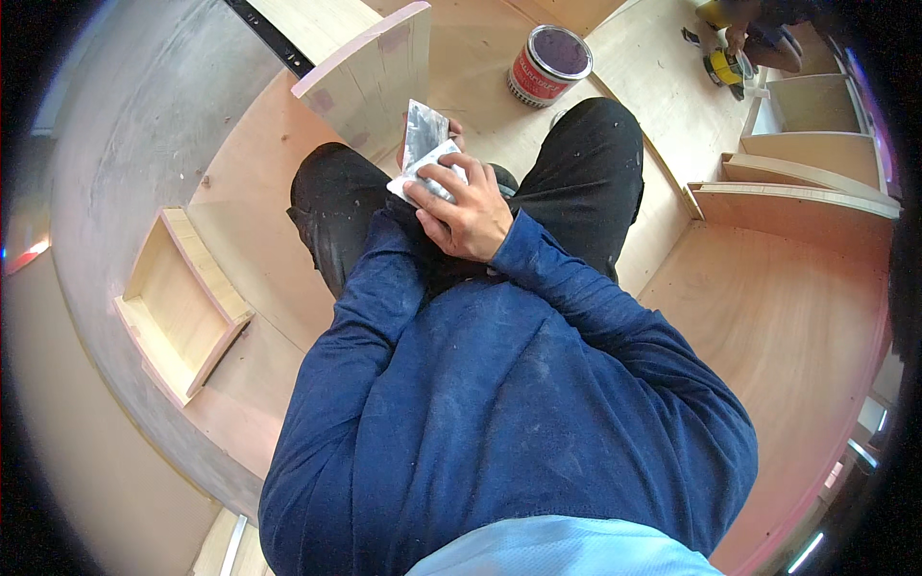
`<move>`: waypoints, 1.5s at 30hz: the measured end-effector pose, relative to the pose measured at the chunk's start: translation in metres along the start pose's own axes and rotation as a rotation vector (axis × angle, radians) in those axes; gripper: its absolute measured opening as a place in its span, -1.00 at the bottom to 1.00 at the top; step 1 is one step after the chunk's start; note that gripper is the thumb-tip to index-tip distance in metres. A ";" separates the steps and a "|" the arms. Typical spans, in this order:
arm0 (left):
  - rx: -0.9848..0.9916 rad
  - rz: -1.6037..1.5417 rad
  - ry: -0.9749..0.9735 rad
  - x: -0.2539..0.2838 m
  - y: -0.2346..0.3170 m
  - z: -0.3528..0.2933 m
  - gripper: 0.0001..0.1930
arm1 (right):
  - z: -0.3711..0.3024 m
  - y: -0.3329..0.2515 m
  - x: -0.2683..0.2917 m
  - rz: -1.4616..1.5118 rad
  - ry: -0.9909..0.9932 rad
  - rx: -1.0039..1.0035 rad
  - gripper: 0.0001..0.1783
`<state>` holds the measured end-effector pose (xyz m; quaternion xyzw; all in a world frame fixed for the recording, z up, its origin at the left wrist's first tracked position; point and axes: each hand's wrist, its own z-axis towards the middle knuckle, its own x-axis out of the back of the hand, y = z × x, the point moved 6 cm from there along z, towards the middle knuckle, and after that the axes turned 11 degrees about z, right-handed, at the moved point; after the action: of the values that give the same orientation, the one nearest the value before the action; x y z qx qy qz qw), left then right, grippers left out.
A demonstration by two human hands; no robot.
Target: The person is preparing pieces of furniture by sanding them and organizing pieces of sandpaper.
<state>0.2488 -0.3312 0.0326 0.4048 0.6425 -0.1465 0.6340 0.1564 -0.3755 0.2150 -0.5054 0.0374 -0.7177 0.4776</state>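
Between my knees, my left hand (456,131) is closed around a thin grey plate (425,127) with pale smears on it. Only a few of its fingertips show at the plate's edges; the palm is hidden below. My right hand (469,213) grips a flat white piece (406,182), fingers spread over its top. This white piece overlaps the near end of the grey plate, and whether it is a spreader or a pad I cannot tell. Beyond my hands stands a red-labelled tin (540,84) with a dark purple-brown lid.
An open wooden drawer box (182,302) lies at left. A wooden drawer with a pink-edged panel (370,72) and a black rail (269,38) stands far left. Several curved wooden panels (792,204) are at right. Far right, another person (768,29) crouches by a yellow-and-black tin (722,67).
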 end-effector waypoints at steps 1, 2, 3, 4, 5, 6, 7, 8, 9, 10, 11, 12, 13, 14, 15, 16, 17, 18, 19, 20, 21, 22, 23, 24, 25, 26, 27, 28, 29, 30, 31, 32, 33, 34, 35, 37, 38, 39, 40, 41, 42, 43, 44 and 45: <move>-0.007 -0.010 0.010 0.004 0.000 -0.001 -0.22 | 0.001 0.000 0.001 -0.005 -0.002 0.009 -0.60; 0.051 -0.094 0.046 0.009 -0.003 0.000 -0.24 | 0.002 0.001 0.002 -0.002 0.006 0.002 -0.61; 0.131 -0.147 0.086 0.016 -0.007 0.000 -0.27 | 0.003 0.003 0.003 0.006 0.020 -0.009 -0.62; 0.183 -0.177 0.080 0.018 -0.009 0.000 -0.29 | 0.003 0.003 0.004 0.000 0.018 -0.004 -0.62; 0.200 -0.231 0.059 0.020 -0.009 0.002 -0.31 | 0.003 0.004 0.005 0.012 0.018 -0.007 -0.63; 0.229 -0.229 -0.009 0.019 -0.010 0.001 -0.32 | 0.004 0.005 0.006 0.023 0.019 -0.012 -0.63; 0.236 -0.153 0.000 0.021 -0.011 0.002 -0.32 | 0.004 0.005 0.007 0.021 0.022 -0.014 -0.63; 0.261 -0.226 -0.079 0.017 -0.013 0.002 -0.32 | 0.004 0.005 0.007 0.020 0.021 -0.010 -0.63; 0.260 -0.223 -0.088 0.015 -0.013 0.003 -0.33 | 0.004 0.005 0.008 0.029 0.022 -0.014 -0.63; 0.208 -0.159 -0.044 0.017 -0.012 0.004 -0.35 | 0.004 0.005 0.008 0.019 0.022 -0.006 -0.63; 0.232 -0.230 -0.067 0.011 -0.014 0.003 -0.36 | 0.004 0.005 0.009 0.018 0.027 -0.006 -0.63; 0.211 -0.235 -0.045 0.008 -0.014 0.003 -0.37 | 0.005 0.006 0.009 0.029 0.038 -0.009 -0.63; 0.191 -0.239 -0.023 0.004 -0.015 0.003 -0.38 | 0.007 0.007 0.009 0.016 0.032 -0.008 -0.63; 0.153 -0.249 0.011 0.000 -0.016 0.003 -0.39 | 0.009 0.010 0.011 -0.005 0.050 -0.019 -0.64; 0.106 -0.260 0.053 -0.005 -0.017 0.004 -0.40 | 0.011 0.013 0.013 -0.026 0.068 -0.029 -0.65; 0.045 -0.272 0.102 -0.009 -0.018 0.004 -0.41 | 0.016 0.021 0.018 -0.032 0.128 -0.043 -0.65; -0.048 -0.293 0.174 -0.013 -0.021 0.003 -0.42 | 0.022 0.030 0.024 -0.030 0.195 -0.063 -0.66; -0.161 -0.320 0.254 -0.016 -0.022 0.004 -0.44 | 0.025 0.038 0.028 -0.041 0.196 -0.077 -0.67; -0.252 -0.342 0.321 -0.019 -0.022 0.002 -0.45 | 0.028 0.047 0.032 0.016 0.233 -0.102 -0.69; -0.297 -0.402 0.372 -0.021 -0.022 0.002 -0.46 | 0.029 0.055 0.038 0.060 0.286 -0.117 -0.70; -0.269 -0.347 0.308 -0.030 -0.020 0.004 -0.47 | 0.028 0.063 0.045 0.114 0.345 -0.138 -0.71; -0.245 -0.381 0.266 -0.036 -0.019 0.003 -0.48 | 0.026 0.070 0.049 0.160 0.374 -0.177 -0.72; -0.079 -0.431 0.112 -0.046 -0.018 0.002 -0.51 | 0.022 0.075 0.052 0.231 0.419 -0.213 -0.72; 0.032 -0.350 -0.095 -0.060 -0.013 -0.002 -0.53 | 0.018 0.079 0.055 0.259 0.445 -0.235 -0.72; 0.132 -0.242 -0.173 -0.063 -0.008 -0.008 -0.56 | 0.014 0.083 0.056 0.326 0.478 -0.255 -0.72; 0.049 -0.218 -0.257 -0.069 -0.003 -0.012 -0.57 | 0.009 0.085 0.057 0.361 0.488 -0.279 -0.71; -0.020 -0.185 -0.348 -0.074 0.004 -0.016 -0.58 | 0.004 0.088 0.058 0.399 0.512 -0.310 -0.69; -0.012 -0.194 -0.326 -0.073 0.005 -0.017 -0.59 | 0.003 0.090 0.056 0.407 0.508 -0.309 -0.69; -0.024 -0.236 -0.346 -0.075 0.007 -0.018 -0.59 | 0.000 0.095 0.058 0.468 0.577 -0.330 -0.65; -0.017 -0.262 -0.466 -0.082 0.008 -0.019 -0.57 | -0.005 0.100 0.059 0.530 0.655 -0.373 -0.61; -0.003 -0.291 -0.583 -0.089 0.008 -0.021 -0.54 | -0.005 0.102 0.058 0.528 0.648 -0.356 -0.61; -0.008 -0.289 -0.585 -0.090 0.007 -0.020 -0.54 | -0.009 0.110 0.057 0.717 0.714 -0.411 -0.58; -0.037 -0.277 -0.577 -0.090 0.008 -0.019 -0.55 | -0.012 0.116 0.055 0.851 0.756 -0.456 -0.54; -0.067 -0.264 -0.569 -0.090 0.009 -0.019 -0.56 | -0.014 0.119 0.054 0.886 0.778 -0.482 -0.50; -0.065 -0.264 -0.569 -0.090 0.009 -0.019 -0.56 | -0.013 0.120 0.055 0.867 0.762 -0.468 -0.47; -0.059 -0.250 -0.517 -0.087 0.007 -0.018 -0.57 | -0.016 0.126 0.054 0.974 0.816 -0.519 -0.42; -0.058 -0.250 -0.517 -0.086 0.007 -0.020 -0.57 | -0.016 0.126 0.055 0.973 0.808 -0.511 -0.42; -0.067 -0.248 -0.479 -0.084 0.006 -0.020 -0.59 | -0.015 0.128 0.052 1.094 0.810 -0.518 -0.38; -0.066 -0.234 -0.446 -0.082 0.005 -0.018 -0.61 | -0.015 0.131 0.051 1.215 0.818 -0.524 -0.34; -0.060 -0.255 -0.463 -0.082 0.004 -0.017 -0.61 | -0.014 0.132 0.055 1.188 0.823 -0.515 -0.34; -0.067 -0.259 -0.466 -0.081 0.004 -0.017 -0.63 | -0.016 0.137 0.048 1.429 0.856 -0.590 -0.31; -0.066 -0.249 -0.472 -0.080 0.004 -0.016 -0.64 | -0.019 0.142 0.041 1.646 0.924 -0.714 -0.27; -0.085 -0.234 -0.454 -0.078 0.004 -0.016 -0.66 | -0.017 0.141 0.042 1.769 0.886 -0.672 -0.21; -0.075 -0.238 -0.465 -0.078 0.004 -0.015 -0.66 | -0.017 0.140 0.045 1.770 0.876 -0.651 -0.21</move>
<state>0.2310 -0.3442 0.1085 0.2581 0.5277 -0.2853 0.7573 0.2325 -0.4912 0.1630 -0.0966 0.7570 -0.1866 0.6187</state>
